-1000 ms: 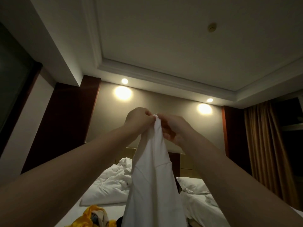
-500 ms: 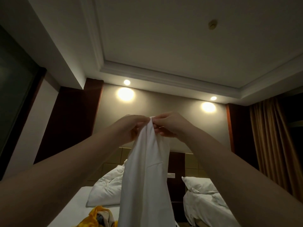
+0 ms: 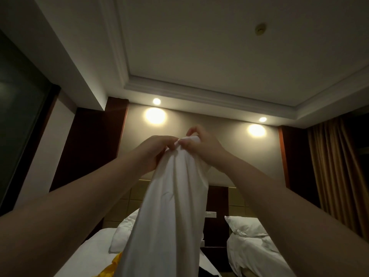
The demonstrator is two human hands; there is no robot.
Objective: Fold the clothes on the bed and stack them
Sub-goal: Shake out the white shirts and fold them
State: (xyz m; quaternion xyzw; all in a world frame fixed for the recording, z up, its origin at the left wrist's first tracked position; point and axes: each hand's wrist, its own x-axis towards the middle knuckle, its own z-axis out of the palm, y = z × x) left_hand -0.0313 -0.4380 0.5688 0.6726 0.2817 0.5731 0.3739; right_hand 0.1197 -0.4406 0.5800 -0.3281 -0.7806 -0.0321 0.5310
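- The bed lies low in the view, under the raised arms. A white pillow sits at its head, and a second bed stands apart on the right.
- The white garment hangs from the hands in one long, bunched column above the bed. Its lower end runs out of the bottom of the view, so I cannot tell whether it touches the mattress.
- Both arms are stretched up and forward, the forearms converging so that the hands meet at the very top of the cloth.
- The left hand has its back toward the camera and its fingers curled in, clamped on the top edge of the garment.
- The right hand sits just beside it, almost touching. Its thumb and fingers pinch a small fold of the same edge, and one finger is arched above the cloth.
- The step in hand looks like finding the garment's corners or shoulder seams before any fold. To do it well, keep one hand pinching its corner while the other slides outward along the hem until the cloth opens flat. Then a light shake should drop the creases before it is lowered onto the bed.
- The main risk is that a loose pinch lets the edge slip, so the cloth stays twisted and folds unevenly.
- A yellow garment lies crumpled on the bed beside the hanging cloth, not yet folded.
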